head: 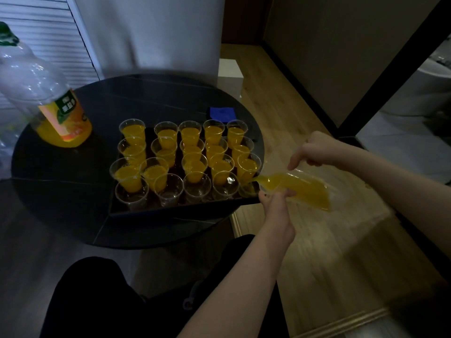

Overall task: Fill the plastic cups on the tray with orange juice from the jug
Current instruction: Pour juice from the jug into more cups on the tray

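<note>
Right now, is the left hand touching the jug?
Touching. The head view shows the left hand with fingers curled under the tilted jug near its spout, against its clear wall.

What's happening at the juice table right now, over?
Both hands on the tilted jug: left hand under it, right hand on top. Juice pouring into the near-right cup. Four front cups empty. Nothing blocking.
</note>
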